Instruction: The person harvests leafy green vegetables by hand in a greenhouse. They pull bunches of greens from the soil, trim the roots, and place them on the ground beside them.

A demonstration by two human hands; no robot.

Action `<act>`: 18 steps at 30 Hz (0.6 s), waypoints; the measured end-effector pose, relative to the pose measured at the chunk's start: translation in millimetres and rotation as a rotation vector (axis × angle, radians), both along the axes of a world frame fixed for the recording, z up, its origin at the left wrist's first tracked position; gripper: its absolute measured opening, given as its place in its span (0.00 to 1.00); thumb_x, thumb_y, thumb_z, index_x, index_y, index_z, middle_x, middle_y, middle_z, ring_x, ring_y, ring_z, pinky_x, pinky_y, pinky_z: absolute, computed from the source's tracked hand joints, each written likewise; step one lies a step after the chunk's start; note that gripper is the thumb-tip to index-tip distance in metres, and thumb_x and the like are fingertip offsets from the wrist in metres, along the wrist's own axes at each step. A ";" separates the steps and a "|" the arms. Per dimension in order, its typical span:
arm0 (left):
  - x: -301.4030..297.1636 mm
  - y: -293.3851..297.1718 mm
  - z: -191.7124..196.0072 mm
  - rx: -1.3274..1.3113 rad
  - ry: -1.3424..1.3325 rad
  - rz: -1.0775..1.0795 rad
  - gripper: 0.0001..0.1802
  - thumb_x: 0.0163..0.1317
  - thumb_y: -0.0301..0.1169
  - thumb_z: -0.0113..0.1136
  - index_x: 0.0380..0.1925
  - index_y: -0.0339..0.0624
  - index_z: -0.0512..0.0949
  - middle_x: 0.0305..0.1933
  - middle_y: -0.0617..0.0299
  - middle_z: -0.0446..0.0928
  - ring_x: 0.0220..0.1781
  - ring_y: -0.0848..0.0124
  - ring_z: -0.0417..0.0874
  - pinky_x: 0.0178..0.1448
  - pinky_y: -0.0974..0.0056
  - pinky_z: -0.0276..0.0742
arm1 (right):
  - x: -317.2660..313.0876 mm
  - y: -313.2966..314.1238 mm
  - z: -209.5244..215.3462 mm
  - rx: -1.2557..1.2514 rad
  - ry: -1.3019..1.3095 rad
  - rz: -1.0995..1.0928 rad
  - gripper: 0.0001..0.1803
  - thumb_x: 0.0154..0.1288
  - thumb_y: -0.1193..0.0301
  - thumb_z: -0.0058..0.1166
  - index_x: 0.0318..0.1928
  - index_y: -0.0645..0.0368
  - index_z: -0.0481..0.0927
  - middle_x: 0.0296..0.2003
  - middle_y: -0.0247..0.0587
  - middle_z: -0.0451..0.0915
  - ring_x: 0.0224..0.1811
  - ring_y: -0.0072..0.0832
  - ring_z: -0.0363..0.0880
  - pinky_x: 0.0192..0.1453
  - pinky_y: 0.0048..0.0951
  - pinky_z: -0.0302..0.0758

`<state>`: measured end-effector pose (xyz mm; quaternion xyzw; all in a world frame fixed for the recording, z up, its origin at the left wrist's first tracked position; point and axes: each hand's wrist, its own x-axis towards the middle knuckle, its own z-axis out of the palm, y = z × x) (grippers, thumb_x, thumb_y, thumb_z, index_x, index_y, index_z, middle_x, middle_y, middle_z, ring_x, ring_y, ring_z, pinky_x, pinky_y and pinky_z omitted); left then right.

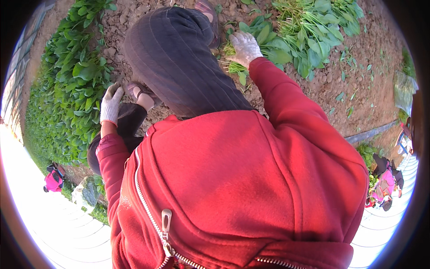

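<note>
My left hand (111, 105) wears a white knitted glove with dirty fingertips. It is beside the standing leafy greens (67, 107), close to my shoe (142, 95). Its fingers are drawn together, and what they hold, if anything, cannot be made out. My right hand (244, 48), also gloved, rests with fingers spread over the stems of a small pile of cut greens (271, 42). Pale stem ends (234, 67) stick out beside the palm. A larger heap of cut greens (313, 33) lies just to the right, with broad leaves and long thin stems.
My bent knee in dark striped trousers (179, 58) lies between the hands. Brown clumpy soil (354, 85) carries scattered loose leaves. People in pink tops are farther off, one at left (53, 180) and others at right (385, 184). Clear plastic bags (86, 193) stand near the bed.
</note>
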<state>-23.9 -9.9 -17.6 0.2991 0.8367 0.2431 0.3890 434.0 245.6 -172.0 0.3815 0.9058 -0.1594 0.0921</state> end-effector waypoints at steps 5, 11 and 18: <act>-5.8 -3.5 -9.3 -0.035 -0.039 0.024 0.28 0.71 0.37 0.62 0.65 0.32 0.74 0.61 0.56 0.80 0.60 0.70 0.80 0.67 0.65 0.74 | 18.2 -3.1 3.5 0.161 0.021 0.051 0.44 0.62 0.40 0.60 0.68 0.57 0.70 0.67 0.45 0.72 0.76 0.43 0.61 0.79 0.52 0.53; 1.8 -2.7 -7.6 -0.043 -0.083 0.063 0.27 0.70 0.36 0.62 0.64 0.31 0.75 0.60 0.55 0.81 0.61 0.69 0.81 0.67 0.64 0.74 | 16.6 -17.0 -19.2 0.071 0.069 0.017 0.34 0.63 0.49 0.62 0.64 0.54 0.74 0.64 0.43 0.74 0.74 0.41 0.64 0.77 0.52 0.56; 35.8 17.7 20.6 -0.120 0.239 -0.180 0.24 0.67 0.39 0.62 0.60 0.39 0.79 0.54 0.53 0.85 0.57 0.68 0.84 0.64 0.65 0.75 | 6.5 -7.1 -22.8 -0.044 -0.078 0.030 0.38 0.62 0.51 0.63 0.68 0.57 0.70 0.64 0.45 0.75 0.73 0.43 0.66 0.75 0.51 0.60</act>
